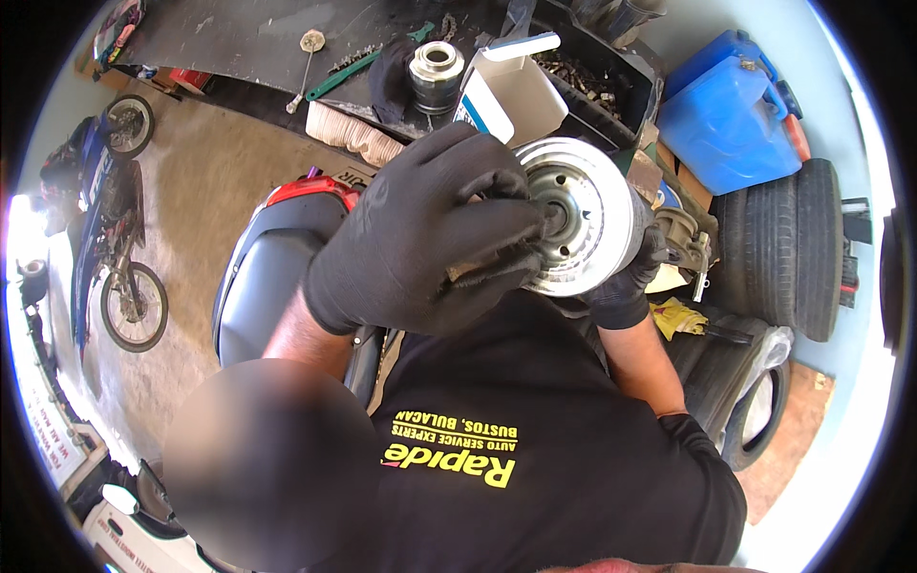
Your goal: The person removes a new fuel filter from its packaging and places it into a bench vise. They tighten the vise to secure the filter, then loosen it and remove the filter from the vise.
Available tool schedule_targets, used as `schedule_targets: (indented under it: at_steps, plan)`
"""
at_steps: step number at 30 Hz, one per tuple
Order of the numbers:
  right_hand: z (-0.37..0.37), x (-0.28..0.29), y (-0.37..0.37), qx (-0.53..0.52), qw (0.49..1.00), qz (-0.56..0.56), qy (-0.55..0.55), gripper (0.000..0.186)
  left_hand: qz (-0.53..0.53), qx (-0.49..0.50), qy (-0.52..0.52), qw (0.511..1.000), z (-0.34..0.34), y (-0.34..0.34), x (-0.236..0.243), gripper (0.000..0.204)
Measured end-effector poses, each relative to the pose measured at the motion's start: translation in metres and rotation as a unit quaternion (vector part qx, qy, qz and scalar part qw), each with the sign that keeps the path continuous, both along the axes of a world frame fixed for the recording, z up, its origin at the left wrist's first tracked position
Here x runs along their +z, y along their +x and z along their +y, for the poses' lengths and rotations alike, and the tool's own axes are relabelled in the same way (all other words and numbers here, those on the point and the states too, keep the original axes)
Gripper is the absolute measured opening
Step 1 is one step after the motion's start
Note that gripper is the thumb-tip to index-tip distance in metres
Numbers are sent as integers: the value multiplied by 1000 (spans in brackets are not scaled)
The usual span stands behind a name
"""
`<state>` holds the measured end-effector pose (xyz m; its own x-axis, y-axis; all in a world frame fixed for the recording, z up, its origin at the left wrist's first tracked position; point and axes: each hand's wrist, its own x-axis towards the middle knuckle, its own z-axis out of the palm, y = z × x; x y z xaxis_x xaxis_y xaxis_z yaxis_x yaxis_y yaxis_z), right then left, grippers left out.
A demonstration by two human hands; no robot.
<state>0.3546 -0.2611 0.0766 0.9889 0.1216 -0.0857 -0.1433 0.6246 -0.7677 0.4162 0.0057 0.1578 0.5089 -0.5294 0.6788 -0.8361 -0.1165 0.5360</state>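
My gloved left hand (420, 229) has its fingers curled at the centre hole of a silver cylindrical metal part (573, 160) with a ring of small holes in its end face; whether the fingertips hold anything there is hidden. The right side of that part is gripped by my gloved right hand (626, 272). Just above them, on the dark bench (210, 29), lie an open white box (521, 95), another silver metal cylinder (437, 76) standing upright, a black cloth (390, 94) and a green-handled tool (339, 79).
Blue jugs (716, 124) and stacked tyres (774, 239) are at the right, near a yellow rag (678, 318). A scooter seat (267, 263) is left of my arms; a blue motorcycle (110, 210) stands farther left. A black tray of debris (592, 88) sits at the back.
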Motion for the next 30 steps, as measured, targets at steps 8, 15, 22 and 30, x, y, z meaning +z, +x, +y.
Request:
schedule_targets:
  at_steps: [8,15,22,30]
  plan:
    - [16,-7,-17,-36,994,61,79,102,23,-20,109,994,5,-3,-1,32]
    - [10,-27,-29,-16,983,113,144,87,47,27,167,985,5,-12,-32,37]
    - [-4,-33,-19,-77,984,134,84,81,258,-129,39,957,16,-19,-50,21]
    - [2,-42,-6,-3,974,23,227,88,493,-140,-143,847,30,-21,-67,17]
